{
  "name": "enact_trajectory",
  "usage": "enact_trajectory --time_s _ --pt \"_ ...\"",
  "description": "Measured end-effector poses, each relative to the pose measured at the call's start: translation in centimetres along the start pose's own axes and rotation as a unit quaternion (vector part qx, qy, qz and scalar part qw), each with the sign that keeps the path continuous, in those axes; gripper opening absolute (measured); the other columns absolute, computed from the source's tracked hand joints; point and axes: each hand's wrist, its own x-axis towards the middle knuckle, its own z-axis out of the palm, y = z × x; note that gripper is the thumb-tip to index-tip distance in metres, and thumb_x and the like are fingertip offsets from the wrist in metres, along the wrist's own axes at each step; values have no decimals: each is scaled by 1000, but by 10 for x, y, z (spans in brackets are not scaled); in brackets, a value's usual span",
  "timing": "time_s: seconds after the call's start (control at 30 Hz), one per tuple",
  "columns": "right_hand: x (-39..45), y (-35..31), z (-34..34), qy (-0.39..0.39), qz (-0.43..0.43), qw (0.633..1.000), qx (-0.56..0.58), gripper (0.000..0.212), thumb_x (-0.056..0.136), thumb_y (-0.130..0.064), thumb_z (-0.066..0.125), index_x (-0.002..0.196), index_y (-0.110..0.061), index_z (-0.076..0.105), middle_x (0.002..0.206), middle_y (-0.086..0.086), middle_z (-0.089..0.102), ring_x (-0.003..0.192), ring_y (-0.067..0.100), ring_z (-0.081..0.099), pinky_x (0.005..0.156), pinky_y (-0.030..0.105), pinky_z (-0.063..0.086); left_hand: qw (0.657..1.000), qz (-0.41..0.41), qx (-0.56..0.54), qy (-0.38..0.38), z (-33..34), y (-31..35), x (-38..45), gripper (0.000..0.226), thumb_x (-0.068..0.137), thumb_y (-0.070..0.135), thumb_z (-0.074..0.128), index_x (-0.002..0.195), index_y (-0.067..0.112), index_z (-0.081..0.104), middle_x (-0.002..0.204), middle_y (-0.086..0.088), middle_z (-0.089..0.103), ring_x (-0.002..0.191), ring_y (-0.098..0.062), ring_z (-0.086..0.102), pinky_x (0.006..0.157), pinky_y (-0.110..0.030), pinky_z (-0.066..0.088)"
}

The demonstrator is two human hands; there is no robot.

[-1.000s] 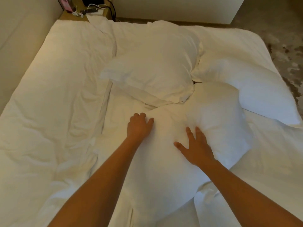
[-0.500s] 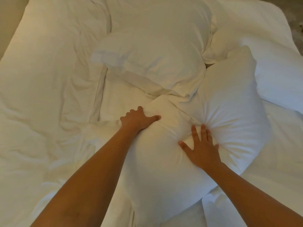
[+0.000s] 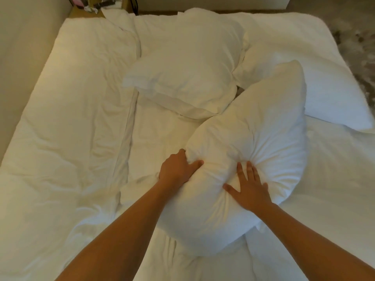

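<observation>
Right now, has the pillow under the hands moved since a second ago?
Yes. The near pillow has pushed outward: its far end now reaches alongside the middle pillow, past that pillow's near corner.

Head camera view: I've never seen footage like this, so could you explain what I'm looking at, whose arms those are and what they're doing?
No machine here: a person wears one wide-angle camera on the head, looking forward and down, so the bare arms are the wearer's own. Below spreads a rumpled white duvet. Three white pillows lie on it: the near pillow, a middle pillow beyond it and a far pillow at right. The left hand grips the near pillow's edge, fingers curled into it; the right hand presses flat on it with spread fingers, denting it. A bedside table shows top left.
</observation>
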Motion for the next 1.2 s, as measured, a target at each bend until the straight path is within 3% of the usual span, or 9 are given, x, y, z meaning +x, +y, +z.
enact_trajectory --time_s 0.13,0.23,0.33,0.43,0.57,0.67,0.8,0.93,1.2 --pt "-45 16 -21 24 -27 995 93 98 91 -75 52 166 -25 15 174 7 15 158 29 24 118 50 36 999 27 1 -19 -13 9 -63 88 69 86 49 130 23 47 105 -1 70 96 -29 69 70 -34 42" --pt "-75 19 -59 149 -65 974 158 64 92 -54 68 142 -17 53 148 10 51 132 34 56 99 46 51 998 64 6 -29 -30 21 -113 69 73 81 54 114 26 46 85 6 61 85 -27 67 66 -34 45" --pt "-101 10 -99 256 -106 945 173 53 92 -51 69 127 -13 57 131 10 55 115 35 61 84 44 55 992 118 35 -20 -44 31 -160 59 81 74 56 112 26 44 85 5 58 81 -25 63 66 -35 46" --pt "-120 1 -130 323 -183 914 164 71 90 -63 66 140 -15 50 143 8 51 126 30 55 97 42 53 982 169 77 8 -62 36 -200 49 87 66 56 113 28 40 84 0 58 82 -30 63 64 -34 40" --pt "-135 -19 -156 248 -332 903 113 101 83 -86 57 160 -27 29 168 2 30 156 20 25 127 41 24 964 234 121 49 -97 29 -246 41 90 61 54 110 28 41 85 -10 67 79 -34 65 63 -34 37" --pt "-143 -41 -159 186 -422 887 35 106 78 -95 49 162 -33 26 169 -3 31 159 16 20 131 43 13 939 283 165 107 -130 12 -279 39 90 61 49 110 27 51 79 -7 70 71 -31 67 57 -32 38" --pt "-160 -72 -132 221 -469 855 21 82 82 -93 48 132 -29 59 126 -4 61 109 20 60 92 38 53 929 287 168 162 -166 -21 -317 43 94 60 42 114 26 60 79 -2 73 67 -26 68 58 -33 50" --pt "-191 -97 -75 325 -445 832 55 61 99 -70 44 91 -14 65 84 8 67 74 29 64 59 38 48 947 224 140 184 -179 -67 -338 28 98 47 56 114 24 60 83 -3 73 73 -27 68 63 -35 51" --pt "-255 -144 -45 221 -403 886 65 41 107 -44 50 87 -12 65 74 15 71 67 38 66 57 34 35 968 110 128 187 -165 -154 -375 35 93 52 63 102 19 58 82 -3 71 73 -28 66 59 -36 48"
